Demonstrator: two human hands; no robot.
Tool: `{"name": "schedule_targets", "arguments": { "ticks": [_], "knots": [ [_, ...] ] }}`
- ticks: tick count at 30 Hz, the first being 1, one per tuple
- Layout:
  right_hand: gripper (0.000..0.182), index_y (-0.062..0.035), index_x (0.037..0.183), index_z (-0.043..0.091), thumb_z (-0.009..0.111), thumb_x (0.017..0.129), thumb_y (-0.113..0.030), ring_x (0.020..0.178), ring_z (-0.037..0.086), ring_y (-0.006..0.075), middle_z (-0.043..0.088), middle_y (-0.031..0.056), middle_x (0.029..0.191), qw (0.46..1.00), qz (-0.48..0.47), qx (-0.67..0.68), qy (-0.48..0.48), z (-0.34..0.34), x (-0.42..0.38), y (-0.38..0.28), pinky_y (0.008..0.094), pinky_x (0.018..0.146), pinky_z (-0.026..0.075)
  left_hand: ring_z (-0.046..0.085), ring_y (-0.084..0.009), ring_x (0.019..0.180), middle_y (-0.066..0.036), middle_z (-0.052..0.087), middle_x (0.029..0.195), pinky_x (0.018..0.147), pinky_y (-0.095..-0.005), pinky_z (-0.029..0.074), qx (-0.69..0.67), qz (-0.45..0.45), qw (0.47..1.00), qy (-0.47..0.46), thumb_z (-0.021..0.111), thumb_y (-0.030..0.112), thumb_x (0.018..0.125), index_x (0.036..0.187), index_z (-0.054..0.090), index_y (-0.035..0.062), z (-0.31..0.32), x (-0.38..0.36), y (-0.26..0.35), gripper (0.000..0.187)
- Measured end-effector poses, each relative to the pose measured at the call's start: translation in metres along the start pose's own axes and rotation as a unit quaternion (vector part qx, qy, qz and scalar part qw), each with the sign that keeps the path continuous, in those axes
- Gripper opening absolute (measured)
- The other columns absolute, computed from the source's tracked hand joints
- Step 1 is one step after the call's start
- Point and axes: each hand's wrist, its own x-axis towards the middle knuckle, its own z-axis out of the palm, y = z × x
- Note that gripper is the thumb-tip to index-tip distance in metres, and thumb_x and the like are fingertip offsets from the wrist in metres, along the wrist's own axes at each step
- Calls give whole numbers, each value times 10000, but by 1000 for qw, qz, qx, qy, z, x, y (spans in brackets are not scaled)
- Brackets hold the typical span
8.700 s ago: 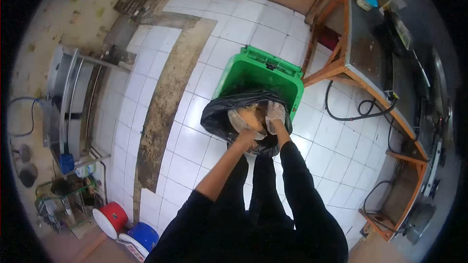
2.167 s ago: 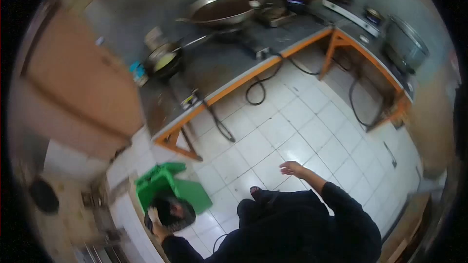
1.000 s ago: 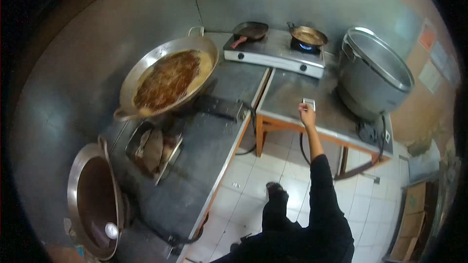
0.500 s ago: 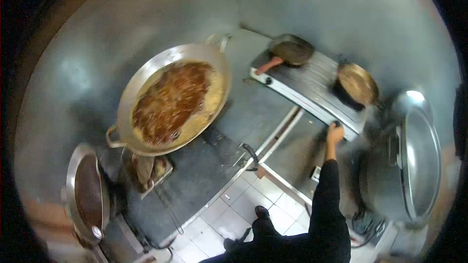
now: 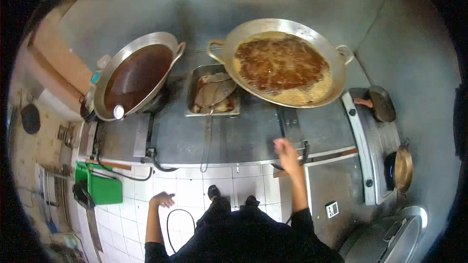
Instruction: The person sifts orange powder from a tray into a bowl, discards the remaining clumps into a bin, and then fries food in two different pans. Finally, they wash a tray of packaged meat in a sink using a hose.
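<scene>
Steel desk [image 5: 243, 136] now faces the person: right hand [image 5: 286, 152], off the stove knob, hovers spread beside the frying wok [image 5: 282, 63]; left hand [image 5: 163, 198] hangs open, empty.

black long sleeves, bare hands [image 5: 286, 150]

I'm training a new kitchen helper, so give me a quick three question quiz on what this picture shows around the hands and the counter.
1. True or false: the right hand is gripping a tool.
2. What sits between the dark wok and the frying wok? A) a kettle B) a metal tray holding a skimmer C) a stack of plates
3. Fill in: the left hand hangs open above the white tiled ____.

Key
1. False: the right hand is open and empty above the counter edge, in front of the frying wok.
2. B
3. floor
</scene>
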Motion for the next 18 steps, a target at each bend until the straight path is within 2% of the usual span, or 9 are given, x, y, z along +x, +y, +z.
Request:
{"name": "schedule_targets", "arguments": {
  "ticks": [2,4,6,8,9,12,13,15,18],
  "knots": [
    [382,-40,963,575,406,926,-381,816,595,318,620,159,902,991,-40,-110,60,58,39,-41,396,715,451,614,-158,576,-53,655,687,510,-274,476,66,103,985,120,372,490,904,844,673,30,0,-31,52,553],
    [395,27,1014,533,429,911,-340,902,574,370,593,199,936,992,9,-124,21,91,71,-103,414,750,463,589,-145,627,-64,639,686,602,-277,464,-17,238,961,137,326,509,913,858,664,33,6,-64,109,587],
    [346,45,1038,521,457,898,-265,902,586,355,584,182,981,936,8,-350,40,141,100,-109,397,734,490,589,-176,833,-124,625,950,782,-332,446,-104,292,951,21,283,655,851,1149,537,33,13,-44,145,734],
    [367,55,1076,499,488,876,-252,899,598,333,576,175,1010,901,52,-430,-12,189,134,-101,378,726,505,591,-210,881,-117,577,1100,821,-384,438,-159,341,922,-90,293,719,802,1290,386,77,29,-31,181,811],
    [383,60,1096,488,503,865,-245,898,605,322,572,172,1025,879,78,-469,-34,207,146,-96,369,722,513,595,-209,890,-134,590,1066,802,-348,449,-252,361,890,-118,367,668,818,1240,425,71,42,-32,199,733],
    [301,77,1043,454,521,827,-123,943,607,311,560,227,1085,856,143,-483,-111,236,167,-91,391,761,498,537,-133,633,-74,571,792,560,-237,419,-433,333,829,-118,506,475,840,1076,506,73,58,-25,226,467],
    [277,69,1019,479,496,850,-150,942,605,328,595,229,1028,858,90,-493,-117,233,159,-88,404,736,504,494,-108,571,-47,539,722,495,-213,378,-458,336,815,-115,528,421,839,1033,518,72,60,-20,223,399],
    [273,66,986,496,459,873,-180,924,602,349,607,217,1006,888,109,-441,-73,220,141,-102,411,714,503,330,-46,448,27,405,580,360,-201,231,-511,328,788,-104,533,290,848,935,531,59,56,-24,221,247],
    [368,61,971,519,412,906,-285,900,579,409,598,249,986,937,69,-330,-86,179,103,-129,435,710,481,337,-62,422,9,413,584,352,-204,217,-473,364,802,-23,504,228,855,934,548,61,42,-10,204,190]
  ]
}}
